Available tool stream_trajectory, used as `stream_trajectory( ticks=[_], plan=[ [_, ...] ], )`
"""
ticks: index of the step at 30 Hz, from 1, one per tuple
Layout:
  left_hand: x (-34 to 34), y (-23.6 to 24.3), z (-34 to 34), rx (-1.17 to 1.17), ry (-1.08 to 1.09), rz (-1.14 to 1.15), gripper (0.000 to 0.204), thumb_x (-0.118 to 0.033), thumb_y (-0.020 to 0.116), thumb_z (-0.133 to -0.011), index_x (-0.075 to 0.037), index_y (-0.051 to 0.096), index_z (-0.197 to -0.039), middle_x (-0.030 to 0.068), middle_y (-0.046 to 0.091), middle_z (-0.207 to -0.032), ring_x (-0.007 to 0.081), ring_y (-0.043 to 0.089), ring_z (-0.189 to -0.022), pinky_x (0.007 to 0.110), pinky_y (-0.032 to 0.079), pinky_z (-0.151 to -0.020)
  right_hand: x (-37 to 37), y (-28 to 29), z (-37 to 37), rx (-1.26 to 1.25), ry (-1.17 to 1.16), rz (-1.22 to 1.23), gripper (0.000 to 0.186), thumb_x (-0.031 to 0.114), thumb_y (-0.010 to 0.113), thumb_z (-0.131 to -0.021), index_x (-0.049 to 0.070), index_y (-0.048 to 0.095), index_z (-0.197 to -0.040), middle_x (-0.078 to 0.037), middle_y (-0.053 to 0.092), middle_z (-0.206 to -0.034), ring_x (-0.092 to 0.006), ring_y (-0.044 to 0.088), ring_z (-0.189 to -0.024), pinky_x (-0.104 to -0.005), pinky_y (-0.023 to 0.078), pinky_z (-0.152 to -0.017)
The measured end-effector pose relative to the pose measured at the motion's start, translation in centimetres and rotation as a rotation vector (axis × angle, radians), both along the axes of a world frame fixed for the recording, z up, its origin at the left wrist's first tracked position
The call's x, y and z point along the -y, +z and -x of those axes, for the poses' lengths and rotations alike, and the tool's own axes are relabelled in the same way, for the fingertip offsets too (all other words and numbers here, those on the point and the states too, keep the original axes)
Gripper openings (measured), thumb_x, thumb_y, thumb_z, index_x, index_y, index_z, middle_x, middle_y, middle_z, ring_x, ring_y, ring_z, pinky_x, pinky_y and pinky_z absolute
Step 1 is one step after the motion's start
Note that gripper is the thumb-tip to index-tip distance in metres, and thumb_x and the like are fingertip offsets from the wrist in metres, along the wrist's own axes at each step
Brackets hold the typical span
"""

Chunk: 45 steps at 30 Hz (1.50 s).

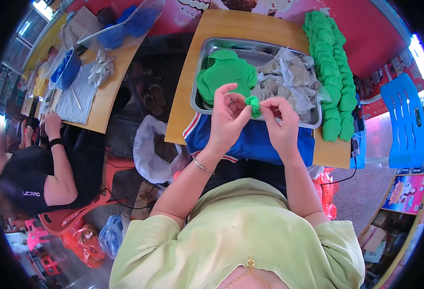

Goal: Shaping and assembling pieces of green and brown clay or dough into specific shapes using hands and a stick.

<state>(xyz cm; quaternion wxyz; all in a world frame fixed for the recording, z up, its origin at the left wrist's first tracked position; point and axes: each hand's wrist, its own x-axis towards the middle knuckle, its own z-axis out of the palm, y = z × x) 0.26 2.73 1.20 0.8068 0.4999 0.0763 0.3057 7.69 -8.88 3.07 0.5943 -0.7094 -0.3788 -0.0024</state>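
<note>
A small crumpled green piece [253,106] is pinched between my left hand [228,120] and my right hand [279,120], just above the near edge of a steel tray [318,115]. The fingers of my left hand curl, one raised, with the thumb at the piece; my right thumb and forefinger grip its other side. Behind my hands, the tray holds a pile of flat green pieces [224,72] and tan material in clear plastic bags [289,77]. Under the tray's front, a blue cloth with striped trim [255,144] hangs at the wooden table's edge [183,96].
Long rows of bunched green pieces [327,77] lie to the right, beside a blue chair [402,123]. At left, a co-worker in black [38,178] sits at another table [115,82] with blue tubs [65,72]. A white bag [149,154] and red bags [84,245] are on the floor.
</note>
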Motion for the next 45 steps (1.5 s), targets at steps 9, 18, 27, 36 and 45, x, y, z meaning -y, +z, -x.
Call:
stream_trajectory(
  ticks=[9, 18, 27, 36, 45],
  plan=[
    [-0.2, -0.8, -0.1, -0.035, 0.136, -0.390, 0.043, 0.003, 0.062, -0.081, -0.002, 0.037, -0.116, 0.0070, 0.058, -0.089, 0.0103, 0.058, -0.078, 0.024, 0.049, -0.070, 0.6, -0.7, 0.5, -0.230, 0.170, -0.049, 0.006, 0.003, 0.059, -0.086, 0.002, 0.056, -0.090, -0.002, 0.056, -0.082, -0.0080, 0.054, -0.073, -0.0222, 0.045, -0.065],
    [-0.8, 0.3, 0.5, 0.094, -0.486, 0.633, 0.037, -0.004, 0.055, -0.086, -0.006, 0.040, -0.120, 0.0071, 0.058, -0.097, 0.0116, 0.055, -0.092, 0.024, 0.044, -0.081, 1.4, -0.8, -0.7, -0.481, 0.162, -0.200, 0.006, 0.011, 0.054, -0.093, 0.006, 0.050, -0.092, 0.004, 0.050, -0.079, -0.0027, 0.044, -0.068, -0.0172, 0.036, -0.060],
    [-0.9, -0.3, 0.2, -0.290, -0.243, -0.291, 0.015, -0.006, 0.055, -0.086, -0.001, 0.054, -0.100, 0.0016, 0.060, -0.088, 0.0079, 0.056, -0.078, 0.021, 0.045, -0.071, 1.9, -1.3, -0.2, -0.385, 0.136, -0.170, 0.003, 0.005, 0.053, -0.091, 0.005, 0.051, -0.093, 0.004, 0.050, -0.079, -0.0019, 0.044, -0.070, -0.0170, 0.036, -0.062],
    [-1.9, 0.0, 0.7, -0.125, -0.619, 0.083, 0.016, -0.014, 0.052, -0.093, -0.002, 0.057, -0.101, 0.0006, 0.056, -0.093, 0.0081, 0.054, -0.085, 0.022, 0.044, -0.077, 3.1, -1.0, -0.8, -0.349, 0.193, -0.079, 0.006, 0.001, 0.051, -0.091, 0.005, 0.048, -0.095, -0.001, 0.049, -0.087, -0.0054, 0.045, -0.072, -0.0191, 0.039, -0.065],
    [-1.0, 0.5, 0.4, 0.005, -0.668, 0.393, 0.017, -0.016, 0.046, -0.093, -0.003, 0.057, -0.089, 0.0036, 0.052, -0.097, 0.0135, 0.050, -0.093, 0.027, 0.039, -0.085, 3.3, -0.5, -1.1, 0.012, 0.312, 0.044, 0.006, 0.000, 0.053, -0.089, 0.002, 0.055, -0.095, -0.002, 0.055, -0.089, -0.0098, 0.055, -0.078, -0.0223, 0.045, -0.069]
  ],
)
